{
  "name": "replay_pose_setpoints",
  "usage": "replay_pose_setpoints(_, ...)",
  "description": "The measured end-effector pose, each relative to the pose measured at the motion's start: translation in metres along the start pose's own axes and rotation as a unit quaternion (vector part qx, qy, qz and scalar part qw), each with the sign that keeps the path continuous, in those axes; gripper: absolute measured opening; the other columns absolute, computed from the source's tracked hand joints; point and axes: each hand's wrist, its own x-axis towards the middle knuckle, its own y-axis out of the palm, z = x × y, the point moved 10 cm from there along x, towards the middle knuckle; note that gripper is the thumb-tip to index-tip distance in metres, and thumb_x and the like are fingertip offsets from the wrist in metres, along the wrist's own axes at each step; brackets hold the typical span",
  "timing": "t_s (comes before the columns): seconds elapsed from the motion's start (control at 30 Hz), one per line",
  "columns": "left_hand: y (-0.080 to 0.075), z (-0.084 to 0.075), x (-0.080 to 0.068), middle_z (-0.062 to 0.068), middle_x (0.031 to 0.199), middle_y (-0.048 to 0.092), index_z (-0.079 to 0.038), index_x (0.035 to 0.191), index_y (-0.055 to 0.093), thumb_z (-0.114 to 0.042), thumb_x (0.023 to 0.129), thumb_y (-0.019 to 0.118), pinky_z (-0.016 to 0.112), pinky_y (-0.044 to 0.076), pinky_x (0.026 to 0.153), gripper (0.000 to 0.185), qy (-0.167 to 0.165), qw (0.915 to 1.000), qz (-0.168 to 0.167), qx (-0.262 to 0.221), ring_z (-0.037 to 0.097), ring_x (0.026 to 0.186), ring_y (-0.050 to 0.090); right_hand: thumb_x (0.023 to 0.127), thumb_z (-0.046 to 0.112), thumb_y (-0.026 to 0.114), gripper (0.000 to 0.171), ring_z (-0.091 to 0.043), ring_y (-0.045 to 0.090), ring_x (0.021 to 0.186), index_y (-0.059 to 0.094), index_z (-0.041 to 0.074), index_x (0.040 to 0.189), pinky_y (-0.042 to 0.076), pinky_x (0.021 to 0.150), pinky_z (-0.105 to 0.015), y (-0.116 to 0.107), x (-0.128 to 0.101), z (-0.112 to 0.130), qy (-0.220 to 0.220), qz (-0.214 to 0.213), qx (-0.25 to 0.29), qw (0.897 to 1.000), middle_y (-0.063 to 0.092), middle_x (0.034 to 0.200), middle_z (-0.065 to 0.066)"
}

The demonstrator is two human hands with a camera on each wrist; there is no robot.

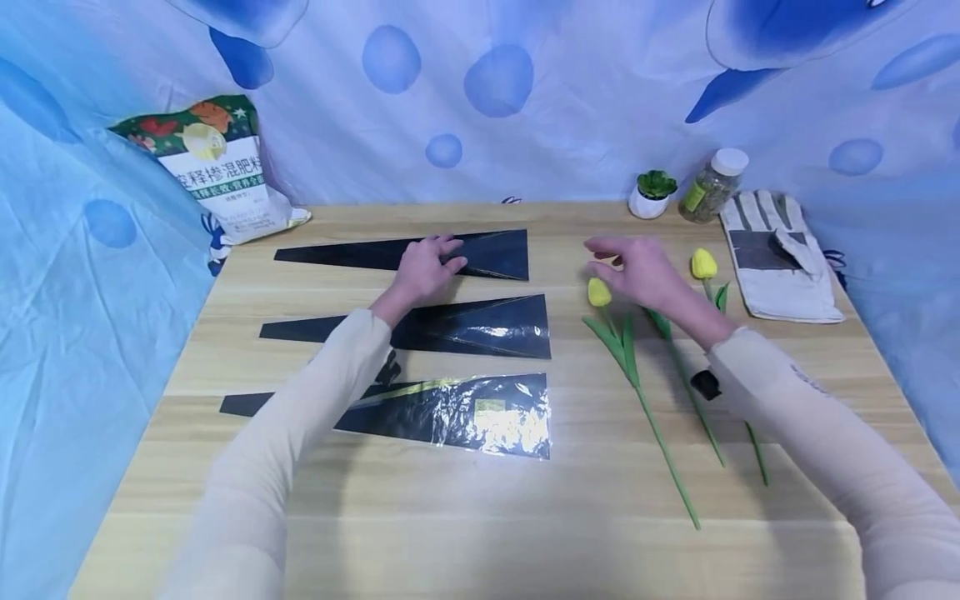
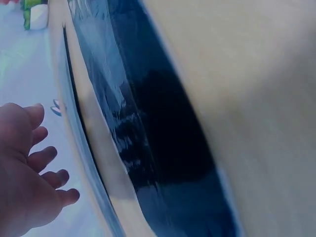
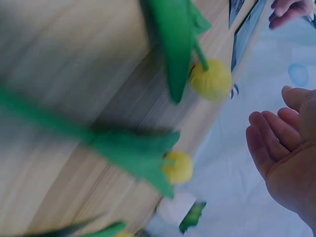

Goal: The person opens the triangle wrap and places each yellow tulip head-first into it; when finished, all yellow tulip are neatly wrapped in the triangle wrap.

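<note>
Cream sleeves run up from the near edge of the wooden worktop (image 1: 480, 517) toward both hands. Nearest lies a black cone-shaped wrapping sleeve with a clear, glossy wide end (image 1: 450, 412), partly crossed by the left forearm. Beyond it lies a second black wrapping sleeve (image 1: 465, 327), and farthest a third black wrapping sleeve (image 1: 491, 252).

Left hand (image 1: 425, 265) rests palm down on that farthest sleeve, fingers spread and straight, gripping nothing; the left wrist view shows the fingers (image 2: 42, 160) loose and apart.

To the right, three yellow artificial tulips lie side by side, stems toward the person: the left tulip (image 1: 598, 292), a middle one whose bloom is hidden under the hand, and the right tulip (image 1: 703, 263). Right hand (image 1: 637, 268) hovers above the blooms, palm down, fingers relaxed and slightly bent, holding nothing; whether it touches the middle stem cannot be told.

At the far edge stand a small potted succulent (image 1: 653, 194) and a white-capped jar (image 1: 712, 185), beside a work glove (image 1: 780, 254). A fertiliser bag (image 1: 213, 167) leans at the far left against the blue spotted cloth (image 1: 570, 92).
</note>
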Motion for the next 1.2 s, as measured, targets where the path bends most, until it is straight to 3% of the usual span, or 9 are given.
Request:
replay_pose_setpoints(0.2, 0.016, 0.013, 0.016, 0.013, 0.161, 0.030, -0.010, 0.148, 0.050, -0.032, 0.103, 0.057, 0.052, 0.013, 0.119, 0.051, -0.032, 0.9986, 0.034, 0.023, 0.038, 0.149, 0.016, 0.095, 0.005, 0.067, 0.036, -0.036, 0.068, 0.103, 0.062, -0.009, 0.128, 0.057, 0.083, -0.046, 0.023, 0.021, 0.006, 0.009, 0.021, 0.040, 0.999, 0.064, 0.125, -0.024)
replay_pose_setpoints(0.4, 0.030, 0.029, 0.018, 0.014, 0.162, 0.026, -0.012, 0.147, 0.050, -0.034, 0.102, 0.058, 0.060, 0.002, 0.117, 0.050, -0.054, 0.9961, 0.058, 0.038, 0.036, 0.150, 0.010, 0.094, 0.004, 0.069, 0.036, -0.034, 0.070, 0.100, 0.063, -0.008, 0.127, 0.058, 0.082, -0.042, 0.041, 0.036, 0.012, 0.001, 0.020, 0.058, 0.998, 0.065, 0.122, -0.025)
replay_pose_setpoints(0.83, 0.026, 0.030, 0.024, 0.009, 0.157, 0.035, -0.012, 0.131, 0.065, -0.028, 0.102, 0.061, 0.054, -0.006, 0.118, 0.034, -0.088, 0.9944, 0.001, -0.058, 0.033, 0.151, 0.010, 0.094, 0.003, 0.068, 0.037, -0.036, 0.069, 0.101, 0.061, -0.010, 0.128, 0.057, 0.085, -0.041, 0.047, 0.044, -0.001, 0.034, 0.033, 0.060, 0.997, 0.064, 0.124, -0.027)
replay_pose_setpoints(1.0, 0.021, 0.034, 0.021, 0.009, 0.155, 0.040, -0.010, 0.129, 0.067, -0.025, 0.102, 0.061, 0.049, -0.008, 0.118, 0.032, -0.083, 0.9872, -0.029, -0.133, 0.032, 0.151, 0.012, 0.096, 0.007, 0.066, 0.037, -0.035, 0.069, 0.099, 0.061, -0.008, 0.129, 0.056, 0.084, -0.045, 0.031, 0.035, 0.001, 0.055, 0.016, 0.059, 0.997, 0.065, 0.125, -0.023)
replay_pose_setpoints(1.2, 0.015, 0.042, 0.018, 0.006, 0.152, 0.045, -0.011, 0.130, 0.067, -0.025, 0.102, 0.061, 0.043, -0.004, 0.120, 0.032, -0.092, 0.9752, -0.050, -0.195, 0.027, 0.151, 0.015, 0.095, 0.005, 0.066, 0.033, -0.036, 0.069, 0.089, 0.064, -0.008, 0.125, 0.055, 0.077, -0.047, 0.007, 0.012, 0.006, 0.051, -0.023, 0.063, 0.996, 0.070, 0.112, -0.023)
